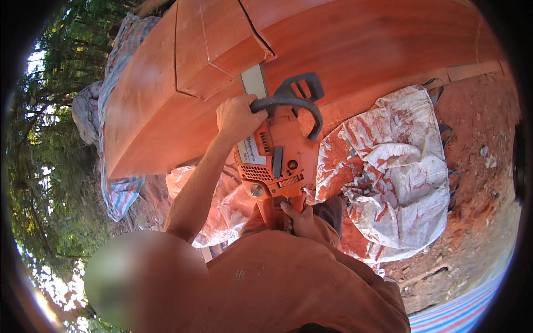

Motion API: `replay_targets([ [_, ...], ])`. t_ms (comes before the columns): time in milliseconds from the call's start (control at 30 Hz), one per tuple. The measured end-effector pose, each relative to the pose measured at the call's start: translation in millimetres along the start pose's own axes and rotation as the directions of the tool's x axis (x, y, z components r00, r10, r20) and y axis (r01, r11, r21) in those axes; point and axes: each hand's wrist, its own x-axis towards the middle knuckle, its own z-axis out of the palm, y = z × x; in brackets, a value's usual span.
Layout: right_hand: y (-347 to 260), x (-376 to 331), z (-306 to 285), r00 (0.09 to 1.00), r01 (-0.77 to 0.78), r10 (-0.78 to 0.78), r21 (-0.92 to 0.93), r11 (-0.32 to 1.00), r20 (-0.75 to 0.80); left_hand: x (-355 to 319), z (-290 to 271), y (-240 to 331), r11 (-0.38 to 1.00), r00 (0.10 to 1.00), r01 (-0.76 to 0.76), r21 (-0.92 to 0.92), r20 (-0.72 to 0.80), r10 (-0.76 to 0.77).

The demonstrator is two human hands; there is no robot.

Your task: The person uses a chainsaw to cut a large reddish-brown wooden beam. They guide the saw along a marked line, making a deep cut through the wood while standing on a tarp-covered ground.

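An orange chainsaw (286, 147) with black handles is in front of my body. My left hand (240, 117) is wrapped round the left part of its curved front handle. Lower down, close to my shirt, my right hand (300, 219) grips the rear handle, with the thumb on top. The pale guide bar (255, 83) points away from me to the large reddish wooden block (227, 36). Its far end is hidden at the block, and I cannot tell how deep it sits. Dark cut lines run across the block's upper face.
A white woven sack (402, 172) dusted with red sawdust lies on the right. Another pale sheet (214, 205) is under my left arm. Striped cloth (119, 194) hangs at the wood's left end, near trees. Red dust covers the ground (477, 144).
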Motion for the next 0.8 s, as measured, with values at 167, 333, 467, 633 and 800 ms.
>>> replay_targets([
  [167,-11,17,18,0.999,0.051,-0.051,0.042,0.998,0.003,24,-3,-13,0.998,0.998,-0.049,0.031,-0.029,0.05],
  [333,-24,43,36,0.999,0.034,-0.034,0.06,0.998,0.002,52,-2,-36,0.996,0.996,-0.068,0.056,-0.052,0.071],
  [467,-30,61,43,0.999,0.04,-0.04,0.036,0.999,-0.005,69,-5,-48,0.997,0.998,-0.049,0.06,-0.032,0.051],
  [633,-31,61,40,0.998,0.06,-0.06,-0.011,0.998,-0.003,67,-4,-48,0.999,0.999,0.004,-0.045,-0.038,-0.005],
  [800,-36,65,40,0.998,0.059,-0.059,-0.004,0.998,-0.015,72,-7,-45,1.0,0.999,0.004,0.007,-0.035,-0.004],
])
